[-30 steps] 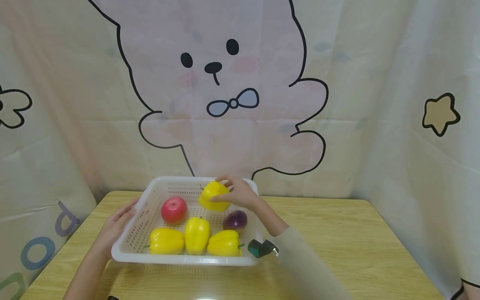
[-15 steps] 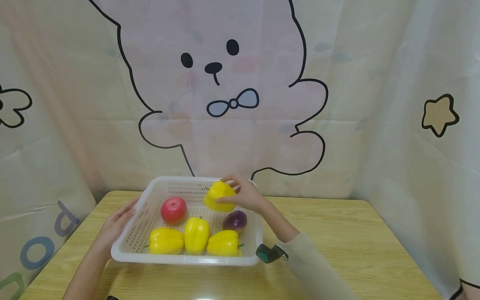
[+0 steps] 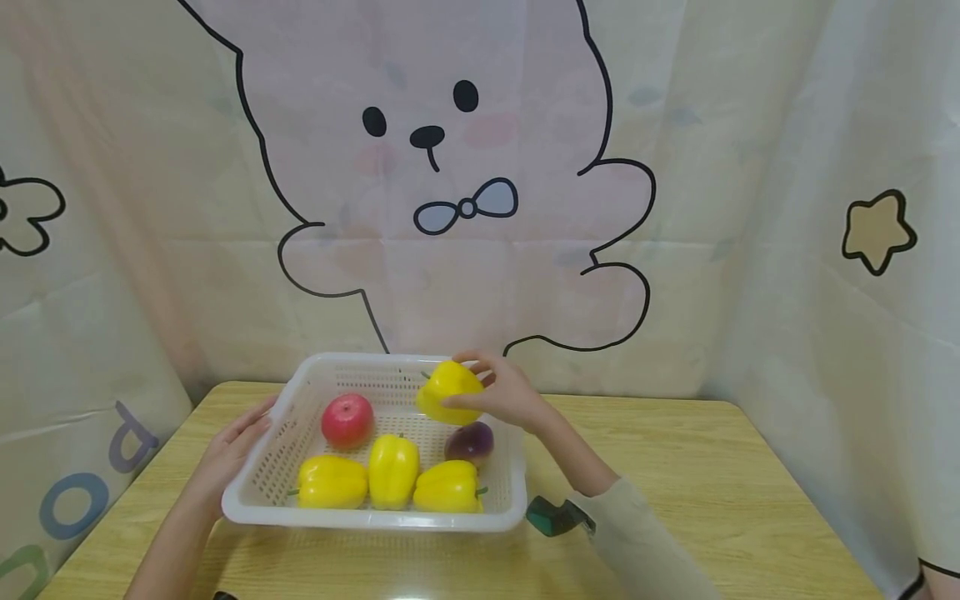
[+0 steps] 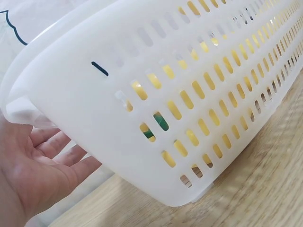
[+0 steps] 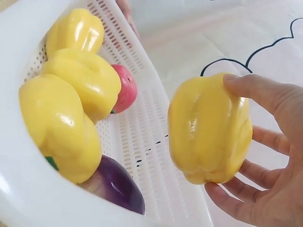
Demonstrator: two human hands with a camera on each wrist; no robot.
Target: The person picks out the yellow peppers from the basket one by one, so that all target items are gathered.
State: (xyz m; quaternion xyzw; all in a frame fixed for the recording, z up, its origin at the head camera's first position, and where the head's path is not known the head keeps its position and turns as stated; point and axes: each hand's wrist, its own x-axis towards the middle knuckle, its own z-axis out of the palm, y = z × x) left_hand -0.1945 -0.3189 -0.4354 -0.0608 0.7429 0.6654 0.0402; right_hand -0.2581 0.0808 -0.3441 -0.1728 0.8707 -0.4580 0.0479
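My right hand (image 3: 510, 393) grips a yellow bell pepper (image 3: 448, 392) between thumb and fingers, over the back right part of a white plastic basket (image 3: 360, 519). In the right wrist view the held pepper (image 5: 208, 132) is raised beside the far wall, its lower end toward the fingertips. At the basket's left end, my left hand (image 3: 228, 454) rests against the outside with loosely extended fingers. The left wrist view has this hand (image 4: 52, 165) just under the rim. Inside lie a red apple (image 3: 347, 421), a purple eggplant (image 3: 470, 442) and three more yellow peppers (image 3: 394, 472) along the front.
The basket stands on a wood-grain table (image 3: 675, 492), with bare tabletop to its right and in front. A printed curtain (image 3: 712, 250) hangs close behind and along both sides. A small dark device (image 3: 555, 517) sits at the right wrist.
My right hand has moved slightly right, carrying the yellow bell pepper toward the basket's back right corner. The left hand, the basket and the other pieces keep their places.
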